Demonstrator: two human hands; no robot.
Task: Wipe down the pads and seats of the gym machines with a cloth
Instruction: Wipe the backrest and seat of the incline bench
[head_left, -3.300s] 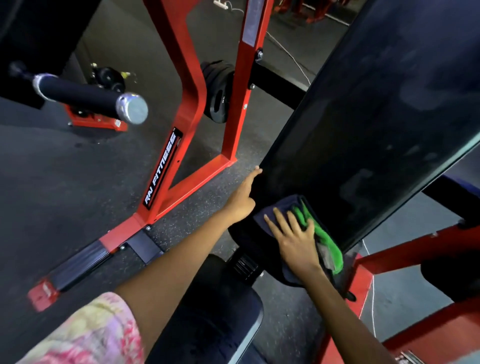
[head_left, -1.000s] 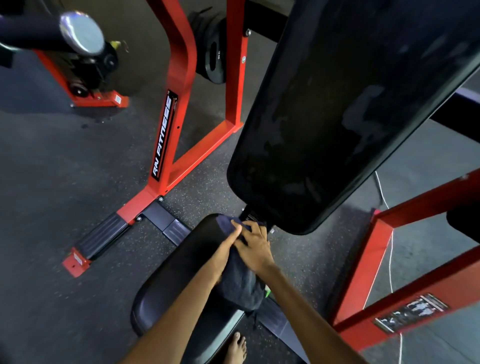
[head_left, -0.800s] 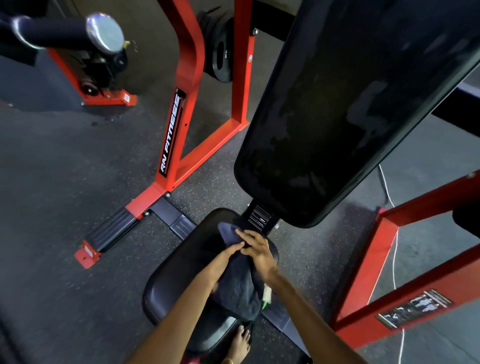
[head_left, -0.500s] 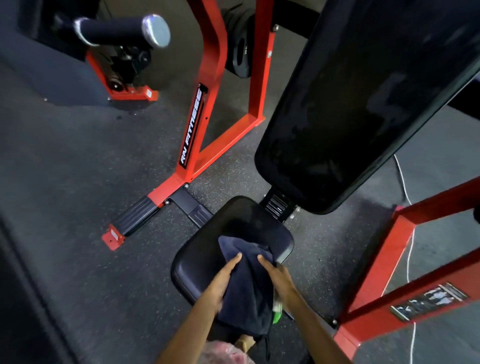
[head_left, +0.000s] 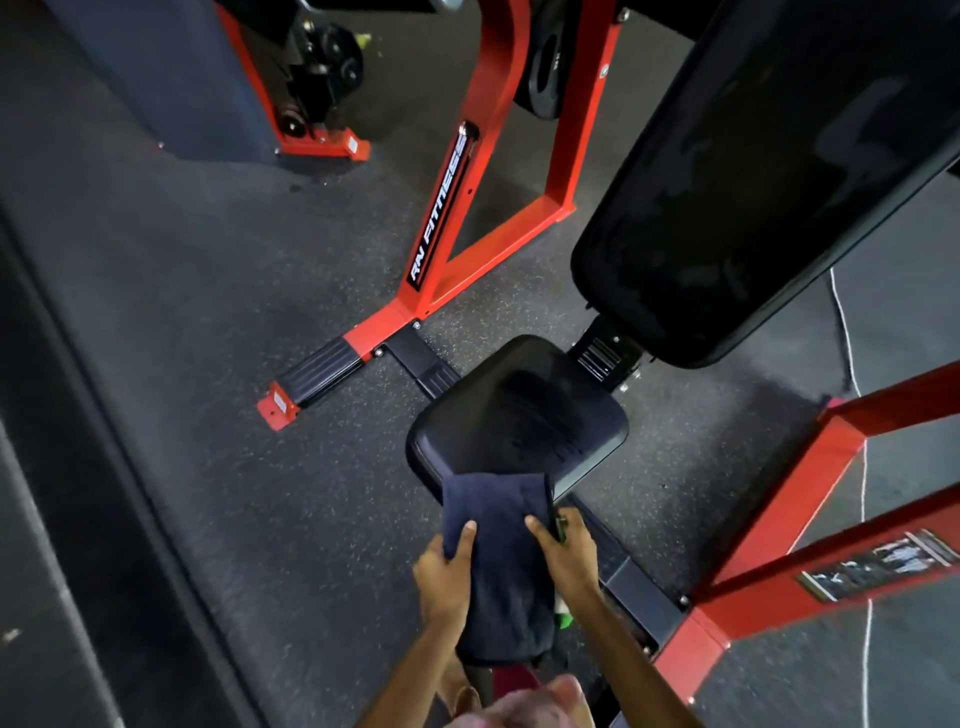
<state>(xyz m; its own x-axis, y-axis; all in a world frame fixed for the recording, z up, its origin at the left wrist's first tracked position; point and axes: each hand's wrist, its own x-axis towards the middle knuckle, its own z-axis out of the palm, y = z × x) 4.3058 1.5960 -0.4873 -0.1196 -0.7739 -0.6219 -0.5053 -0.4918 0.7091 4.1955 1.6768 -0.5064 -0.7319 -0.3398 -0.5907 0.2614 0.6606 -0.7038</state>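
Observation:
A dark navy cloth (head_left: 501, 551) hangs over the near edge of the black seat pad (head_left: 519, 415) and drops below it. My left hand (head_left: 444, 577) grips the cloth's left side, thumb on top. My right hand (head_left: 569, 556) grips its right side, and a bit of green fabric (head_left: 563, 618) shows under that hand. The long black back pad (head_left: 753, 171) slants up to the upper right, just beyond the seat.
Red machine frame (head_left: 467, 192) rises left of the seat, its rubber-tipped foot (head_left: 311, 374) on the speckled floor. More red beams (head_left: 810, 525) stand to the right. A white cord (head_left: 852, 364) trails over the floor. Weight plates (head_left: 543, 67) hang at the top.
The hands dragged the cloth down from the back pad, then across the seat toward me to its near edge. The view pulled back and more of the seat shows.

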